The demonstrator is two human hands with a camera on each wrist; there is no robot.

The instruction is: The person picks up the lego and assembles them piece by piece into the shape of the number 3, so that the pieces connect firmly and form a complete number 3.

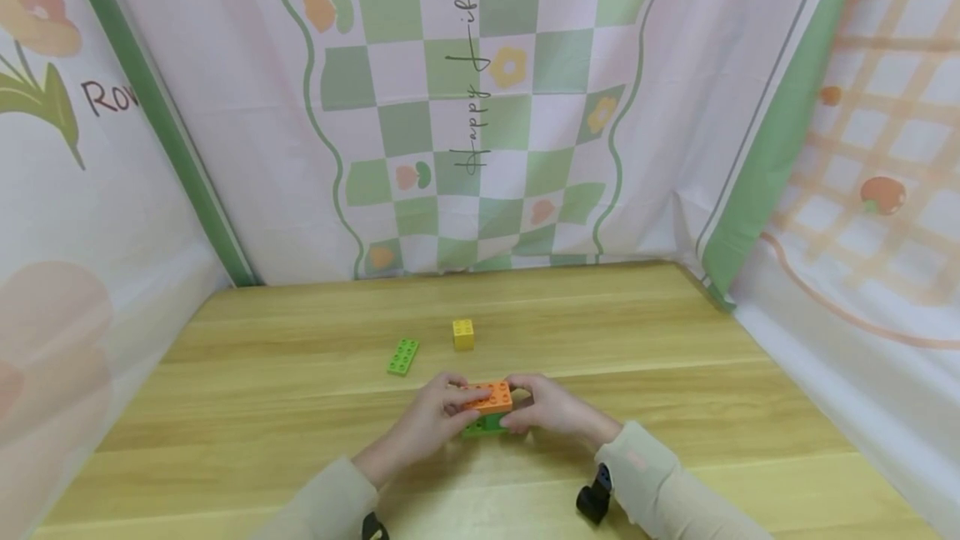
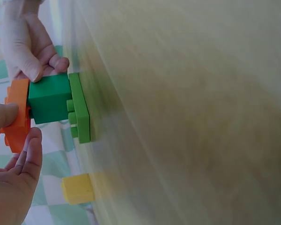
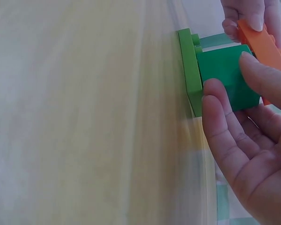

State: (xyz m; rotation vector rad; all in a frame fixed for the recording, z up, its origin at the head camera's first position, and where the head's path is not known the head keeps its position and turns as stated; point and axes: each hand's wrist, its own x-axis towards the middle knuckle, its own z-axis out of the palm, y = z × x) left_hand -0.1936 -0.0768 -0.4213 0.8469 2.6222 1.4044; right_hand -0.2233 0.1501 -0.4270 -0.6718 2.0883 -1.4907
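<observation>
A flat orange toy brick (image 1: 491, 397) is pinched between the thumb and fingers of my left hand (image 1: 429, 417). It sits tilted over the top of a dark green block (image 2: 50, 99), its near end tipped away from it. Under that block is a light green flat brick (image 2: 81, 108), standing at the tabletop with a few studs uncovered on the left hand's side. My right hand (image 1: 553, 408) grips the dark green block from the right, its thumb (image 3: 264, 77) and fingers on the block's sides.
Beyond the hands, a yellow block (image 1: 462, 335) stands on the wooden table (image 1: 300, 407). Another light green flat brick (image 1: 402, 356) lies to its left. Patterned cloth (image 1: 510, 123) hangs around the table's back and sides.
</observation>
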